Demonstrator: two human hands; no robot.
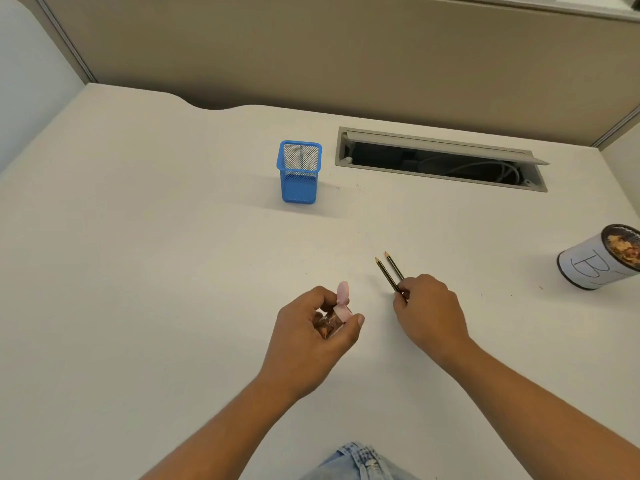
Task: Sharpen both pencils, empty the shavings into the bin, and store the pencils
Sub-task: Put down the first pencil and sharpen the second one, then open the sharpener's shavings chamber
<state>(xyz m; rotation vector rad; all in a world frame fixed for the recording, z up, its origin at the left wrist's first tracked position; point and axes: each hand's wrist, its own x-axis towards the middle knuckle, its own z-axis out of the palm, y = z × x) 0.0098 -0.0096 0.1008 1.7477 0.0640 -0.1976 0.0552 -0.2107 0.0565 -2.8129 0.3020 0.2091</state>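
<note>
The left hand (311, 327) had its grip curled round the sharpener (334, 318), pink lid flipped up and shavings inside, likely ready for emptying. The right hand (429, 306) had its grip pinched on both pencils (389, 273), points away, close to the surface (173, 237). The bin (588, 261) stood well apart at right. Farther off stood the blue mesh holder (299, 174), presumably for storing.
</note>
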